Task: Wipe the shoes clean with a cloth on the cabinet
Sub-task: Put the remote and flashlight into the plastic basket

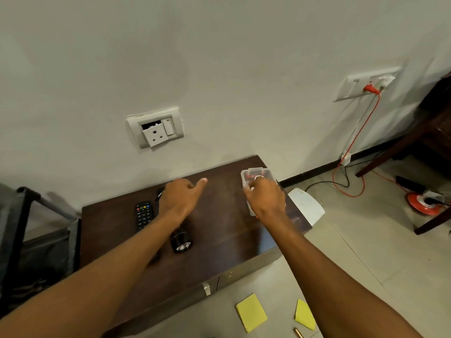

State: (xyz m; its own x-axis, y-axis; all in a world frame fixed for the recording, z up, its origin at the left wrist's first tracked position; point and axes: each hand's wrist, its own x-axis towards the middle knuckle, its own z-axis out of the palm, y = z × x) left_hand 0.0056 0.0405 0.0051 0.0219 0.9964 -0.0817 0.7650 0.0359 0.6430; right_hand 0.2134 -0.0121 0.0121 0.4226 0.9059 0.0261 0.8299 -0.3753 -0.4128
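1. The dark brown cabinet (219, 235) stands against the white wall, its top below a wall socket (155, 128) whose face plate hangs loose.
2. The right hand (266, 198) is at the cabinet's far right corner, fingers (251, 185) curled down over a clear plastic box (253, 173) with red contents, gripping its near end.
3. The left hand (181, 198) is over the middle of the top, thumb stuck out to the right and fingers bent down out of sight. A small black thing (159, 191) shows at its far edge; I cannot tell whether the fingers hold it.
4. A black torch (181, 242) lies under the left wrist, lens towards the camera. A black remote control (144, 215) lies just left of that arm.
5. On the tiled floor, a white object (306, 206) leans beside the cabinet's right end, and two yellow sheets (251, 312) lie in front.
6. A red cable (361, 132) drops from a second switch plate (366, 84) to a red reel (424, 203).
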